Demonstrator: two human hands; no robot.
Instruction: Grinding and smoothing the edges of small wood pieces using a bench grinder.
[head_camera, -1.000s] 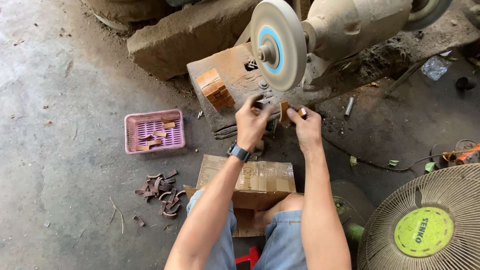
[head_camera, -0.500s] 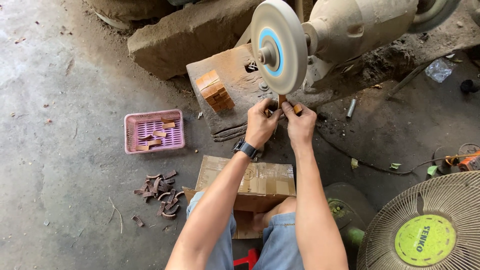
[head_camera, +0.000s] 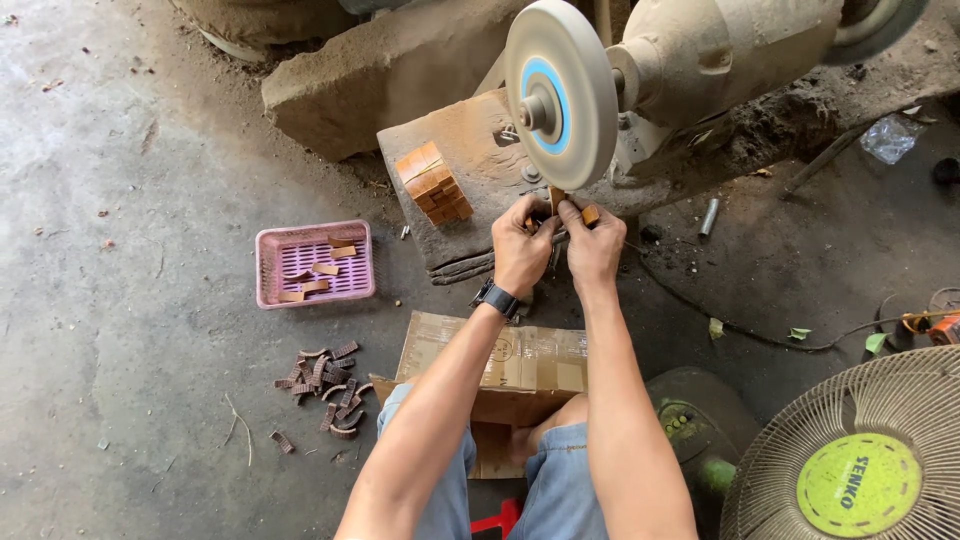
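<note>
Both hands (head_camera: 557, 243) pinch small wooden piece (head_camera: 556, 197) under wheel (head_camera: 560, 92).

Taking the grinding wheel (head_camera: 560, 92) as landmark: the stacked blocks (head_camera: 434, 184) sit left of it, the basket (head_camera: 314, 262) farther left, both hands (head_camera: 558, 245) just below it, the cardboard box (head_camera: 510, 372) below those, the fan (head_camera: 860, 460) lower right.

1. A rough workshop with work done low on a dusty, stained concrete floor (head_camera: 130, 400).
2. A motor-driven grinding wheel (head_camera: 560, 92) sits on a grimy block.
3. Small brown workpieces lie heaped (head_camera: 325, 388), in a pink basket (head_camera: 314, 262) and stacked (head_camera: 435, 183).
4. A floor fan (head_camera: 860, 455) stands nearby.
</note>
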